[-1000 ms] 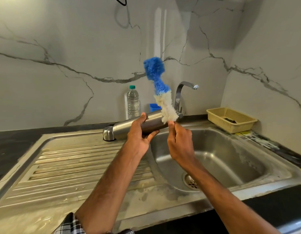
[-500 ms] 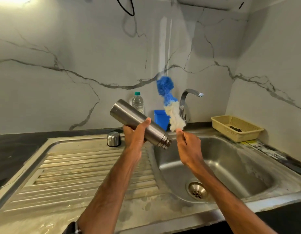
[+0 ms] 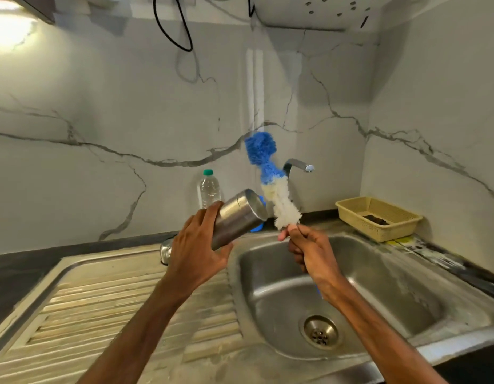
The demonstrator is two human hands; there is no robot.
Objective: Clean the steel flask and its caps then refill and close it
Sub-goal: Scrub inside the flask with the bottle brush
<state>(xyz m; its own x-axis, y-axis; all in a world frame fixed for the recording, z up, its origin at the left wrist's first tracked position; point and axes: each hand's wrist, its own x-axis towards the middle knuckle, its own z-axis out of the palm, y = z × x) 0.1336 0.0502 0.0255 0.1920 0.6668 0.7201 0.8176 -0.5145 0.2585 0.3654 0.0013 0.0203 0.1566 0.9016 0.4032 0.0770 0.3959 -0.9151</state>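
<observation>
In the head view, our left hand (image 3: pixel 196 253) grips the brushed-steel cylindrical flask (image 3: pixel 240 217) around its lower part, fingers and thumb curled round the body. The flask is held in the air above the edge between the ribbed steel drainboard (image 3: pixel 115 300) and the steel sink basin (image 3: pixel 379 286). It is tilted, with its upper end pointing up and to the right; its lower end is hidden behind the hand. Our right hand (image 3: pixel 309 250) is closed round the handle of a fluffy bottle brush with a blue top and white lower bristles (image 3: pixel 270 184), thumb and fingers pinching just under the bristles. The brush stands nearly upright over the basin, its white part just beside the flask's upper end; we cannot tell whether they touch. A small rounded steel cap (image 3: pixel 165 252) sits on the drainboard, partly behind the left hand. By the marble wall stand a clear plastic bottle with a green cap (image 3: pixel 209 189), a curved steel tap (image 3: pixel 298 164) and a yellow plastic basket (image 3: pixel 379 217). The round drain (image 3: pixel 320 332) lies in the basin floor.
</observation>
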